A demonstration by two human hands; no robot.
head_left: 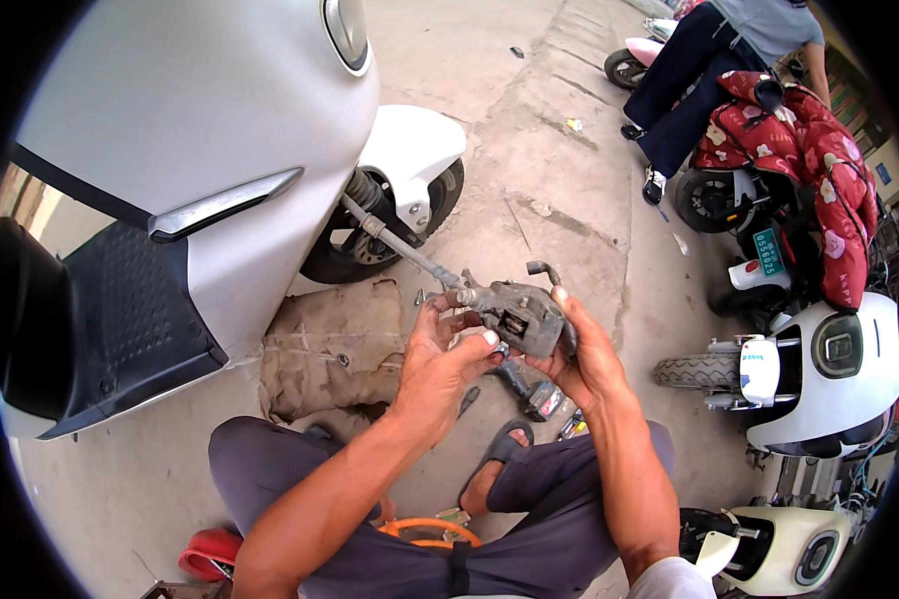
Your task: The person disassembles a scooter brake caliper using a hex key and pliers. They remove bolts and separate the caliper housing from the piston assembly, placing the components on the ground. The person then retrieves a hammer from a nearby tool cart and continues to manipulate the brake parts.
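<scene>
A green number plate [770, 254] on a parked scooter [744, 275] shows a line of white numbers [765, 253]. White letters [853, 280] sit near the bottom of a red flowery scooter cover [837, 195]. Small blue letters [757, 359] are on the front mudguard [760, 377] of a white scooter [864, 384].

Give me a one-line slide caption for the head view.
Left hand and right hand hold a grimy, caliper-like metal part beside a white scooter.
</scene>
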